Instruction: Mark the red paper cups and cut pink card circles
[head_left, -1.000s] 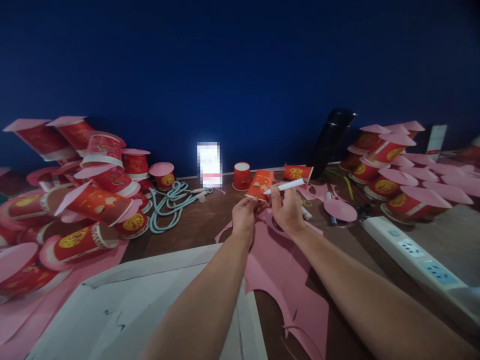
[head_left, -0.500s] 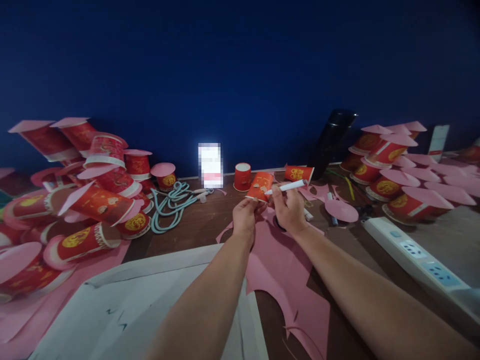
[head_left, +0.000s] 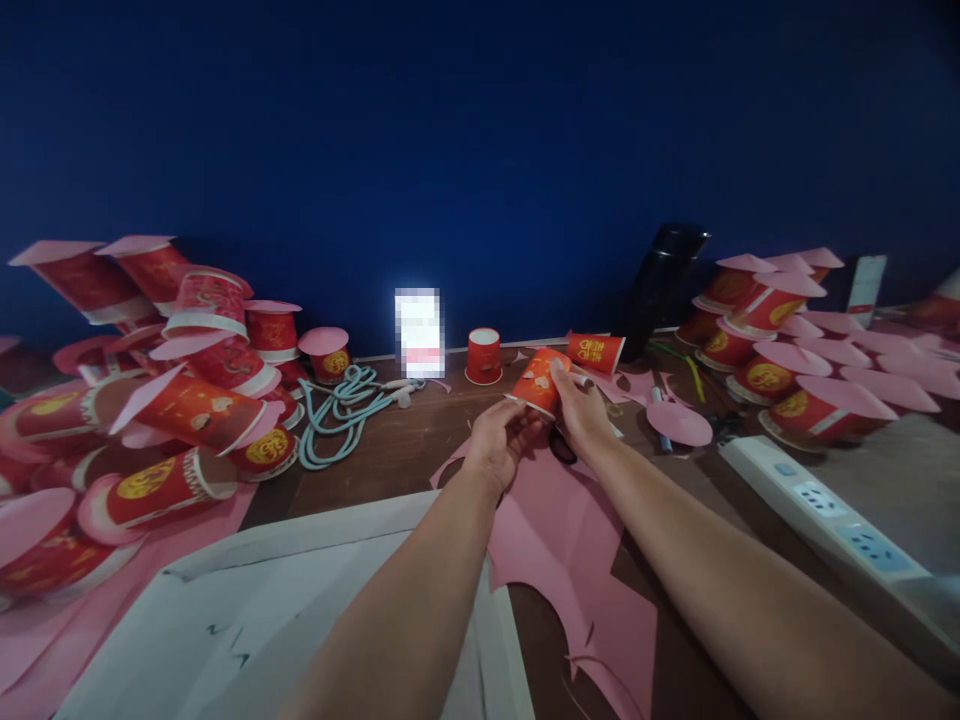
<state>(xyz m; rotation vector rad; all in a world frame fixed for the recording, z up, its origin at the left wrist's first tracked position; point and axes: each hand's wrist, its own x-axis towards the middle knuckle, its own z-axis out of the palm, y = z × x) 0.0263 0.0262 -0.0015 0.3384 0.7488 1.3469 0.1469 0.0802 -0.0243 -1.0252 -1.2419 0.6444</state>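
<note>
While both hands meet over the middle of the table, the left hand pinches the lower edge of a red paper cup, which is tilted, lifted off the wood and leaning toward 1 o'clock. The right hand is clenched around a white pen, only a short end of it showing, and its thumb rests on the cup's side.

Under the hands lies a dark brown wooden table. A torn pink paper sheet spreads toward 6 o'clock, beside a white board at 7 o'clock. At 9 o'clock a heap of red cups with pink lids lies tumbled, with a coiled teal cord just beside it. At 3 o'clock sits a second group of lidded cups, and a white power strip runs toward 4 o'clock. A loose pink disc lies near the right hand. At 12 o'clock 1 small cup stands upright, another cup lies on its side, and a black bottle leans against the deep blue wall behind the table.
</note>
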